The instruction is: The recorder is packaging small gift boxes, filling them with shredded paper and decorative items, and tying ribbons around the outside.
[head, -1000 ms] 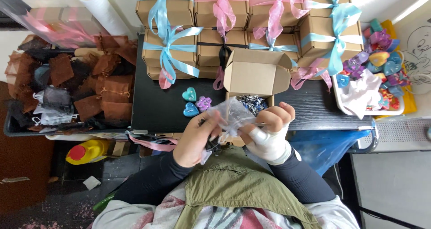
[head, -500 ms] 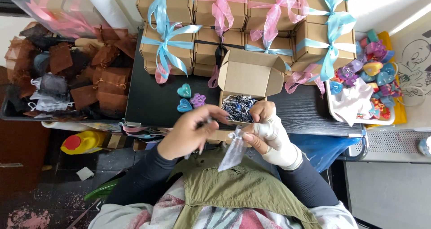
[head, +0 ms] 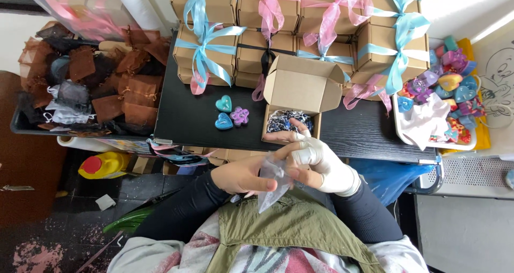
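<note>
My left hand point(head: 243, 175) and my bandaged right hand point(head: 316, 158) both hold a small clear plastic bag point(head: 271, 184) above my lap, just under the table's front edge. Right behind the hands stands an open brown cardboard box point(head: 300, 91) with dark shredded paper point(head: 282, 121) inside. To its left on the black table point(head: 182, 118) lie two teal heart shapes point(head: 224, 103) and a purple flower shape point(head: 240, 115).
Brown gift boxes tied with blue and pink ribbons point(head: 300, 21) are stacked at the back. A dark tray of brown and grey organza pouches point(head: 91, 85) stands left. A white tray of coloured shapes point(head: 450, 96) sits right. A yellow bottle point(head: 104, 165) lies under the table.
Both hands have dropped from the table edge toward my lap with the clear bag, which now hangs lower between them.
</note>
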